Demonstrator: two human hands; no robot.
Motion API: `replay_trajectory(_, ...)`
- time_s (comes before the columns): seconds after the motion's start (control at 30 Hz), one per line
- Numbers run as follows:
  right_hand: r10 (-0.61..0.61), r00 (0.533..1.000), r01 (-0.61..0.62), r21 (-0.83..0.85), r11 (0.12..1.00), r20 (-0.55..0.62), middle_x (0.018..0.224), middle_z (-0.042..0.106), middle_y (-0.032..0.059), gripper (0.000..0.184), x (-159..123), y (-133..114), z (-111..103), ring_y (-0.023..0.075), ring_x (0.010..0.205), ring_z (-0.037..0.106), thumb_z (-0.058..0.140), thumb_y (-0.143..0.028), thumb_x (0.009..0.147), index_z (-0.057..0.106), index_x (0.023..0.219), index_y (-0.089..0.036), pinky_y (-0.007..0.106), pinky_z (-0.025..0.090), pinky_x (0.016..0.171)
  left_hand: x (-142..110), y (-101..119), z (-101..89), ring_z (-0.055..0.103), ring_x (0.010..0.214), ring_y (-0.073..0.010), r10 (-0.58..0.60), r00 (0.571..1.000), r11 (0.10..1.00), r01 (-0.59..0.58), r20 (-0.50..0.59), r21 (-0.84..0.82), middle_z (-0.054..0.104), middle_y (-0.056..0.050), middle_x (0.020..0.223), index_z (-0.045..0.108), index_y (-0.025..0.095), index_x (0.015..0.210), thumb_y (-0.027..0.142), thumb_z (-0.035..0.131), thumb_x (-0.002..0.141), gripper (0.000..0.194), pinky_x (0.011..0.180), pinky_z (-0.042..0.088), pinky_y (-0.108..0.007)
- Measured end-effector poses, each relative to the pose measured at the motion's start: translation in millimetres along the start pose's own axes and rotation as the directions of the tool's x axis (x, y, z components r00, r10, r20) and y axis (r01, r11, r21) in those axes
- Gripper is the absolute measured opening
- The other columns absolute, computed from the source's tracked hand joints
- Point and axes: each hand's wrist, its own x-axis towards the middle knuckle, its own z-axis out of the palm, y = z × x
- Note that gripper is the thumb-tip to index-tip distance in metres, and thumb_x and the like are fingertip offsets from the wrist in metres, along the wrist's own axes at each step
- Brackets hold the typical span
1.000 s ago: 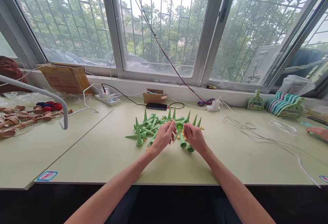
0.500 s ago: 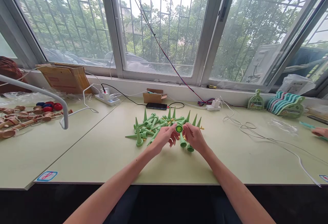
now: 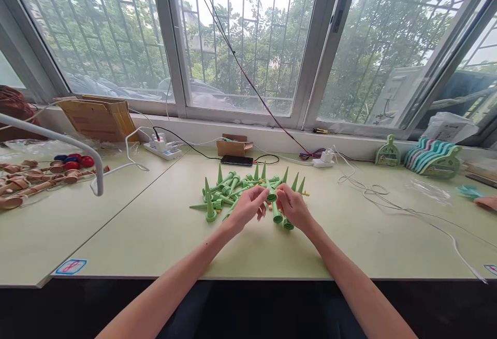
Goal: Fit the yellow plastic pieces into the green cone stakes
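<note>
A pile of green cone-shaped plastic spikes (image 3: 229, 186) lies on the pale green table (image 3: 163, 235) in front of me. My left hand (image 3: 246, 207) and my right hand (image 3: 293, 207) meet over the pile's near edge. Both pinch one green spike (image 3: 271, 192) between their fingertips, its round open end pointing down and towards me. Two more spikes (image 3: 281, 219) lie just under my right hand. Small yellow bits (image 3: 305, 193) show among the pile.
A black phone (image 3: 236, 160), a small cardboard box (image 3: 233, 146) and a power strip (image 3: 163, 148) sit behind the pile. White cables (image 3: 373, 191) trail to the right. Wooden and red toys (image 3: 42, 176) lie left. Another person's hand (image 3: 485, 203) shows at the right edge.
The spike between my fingers has turned: its round opening faced me half a second ago and now tilts downward. The other person's hand at the right edge has shifted slightly.
</note>
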Motion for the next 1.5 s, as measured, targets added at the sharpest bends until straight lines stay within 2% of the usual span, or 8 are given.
replay_trajectory(0.27,0.012,1.0,-0.012,-0.011,1.0,0.015,0.056,0.051,-0.0058,0.034,0,3,1,0.0098,0.045,0.044,0.032,-0.049,0.102,0.048,0.091,-0.022,0.021,0.037,0.049,3,-9,-3.9,0.052,0.048,-0.0085,0.086,0.996,0.995,-0.086,0.002,0.053,0.053,0.003,0.067,0.055,0.017,0.096,0.053,0.06,0.086,0.038,0.04,0.041,-0.02)
replay_trajectory(0.5,0.007,1.0,-0.006,-0.009,1.0,0.013,0.055,0.05,-0.0059,0.033,0,3,0,0.0103,0.045,0.044,0.032,-0.049,0.102,0.046,0.087,-0.023,0.022,0.037,0.05,2,-8,-3.7,0.053,0.048,-0.008,0.09,0.996,0.993,-0.09,-0.006,0.072,0.054,0.002,0.073,0.056,0.017,0.103,0.052,0.064,0.083,0.041,0.039,0.041,-0.02)
replay_trajectory(0.8,0.032,0.999,-0.032,0.015,0.999,-0.016,0.053,0.048,-0.0045,0.041,0,6,0,0.0111,0.044,0.043,0.03,-0.053,0.102,0.037,0.074,-0.023,0.023,0.037,0.048,4,-19,-4.6,0.052,0.05,-0.0052,0.124,0.992,0.98,-0.119,-0.021,0.159,0.055,-0.004,0.1,0.059,0.02,0.111,0.048,0.067,0.08,0.042,0.036,0.041,-0.02)
replay_trajectory(1.0,0.062,0.997,-0.061,0.038,0.997,-0.041,0.053,0.049,-0.0028,0.047,1,8,1,0.0113,0.045,0.043,0.03,-0.055,0.101,0.039,0.068,-0.023,0.024,0.037,0.047,5,-23,-4.7,0.052,0.055,-0.0053,0.268,0.963,0.919,-0.258,0.008,0.3,0.054,-0.004,0.102,0.063,0.021,0.109,0.042,0.065,0.084,0.033,0.044,0.046,-0.02)
replay_trajectory(1.2,0.092,0.993,-0.091,0.011,0.996,-0.068,0.05,0.05,-0.0001,0.055,1,8,1,0.0121,0.045,0.044,0.031,-0.055,0.101,0.041,0.058,-0.022,0.025,0.037,0.048,5,-24,-3.5,0.054,0.065,-0.0088,0.368,0.929,0.833,-0.346,0.035,0.432,0.055,-0.006,0.104,0.068,0.024,0.108,0.035,0.061,0.087,0.024,0.05,0.05,-0.02)
replay_trajectory(1.33,0.081,0.993,-0.084,-0.032,0.996,-0.081,0.049,0.051,0.0011,0.058,1,6,1,0.0131,0.045,0.045,0.03,-0.054,0.101,0.043,0.054,-0.021,0.027,0.037,0.049,5,-26,-3.6,0.054,0.066,-0.01,0.378,0.925,0.813,-0.355,0.045,0.461,0.055,-0.006,0.105,0.067,0.026,0.112,0.033,0.057,0.089,0.025,0.053,0.051,-0.022)
replay_trajectory(1.5,0.045,0.993,-0.054,-0.075,0.996,-0.109,0.049,0.05,0.0001,0.056,2,1,2,0.014,0.046,0.047,0.03,-0.055,0.101,0.044,0.058,-0.022,0.027,0.038,0.051,6,-24,-1.7,0.053,0.065,-0.0107,0.384,0.923,0.812,-0.324,-0.026,0.485,0.056,-0.007,0.104,0.067,0.025,0.108,0.037,0.059,0.088,0.025,0.052,0.048,-0.022)
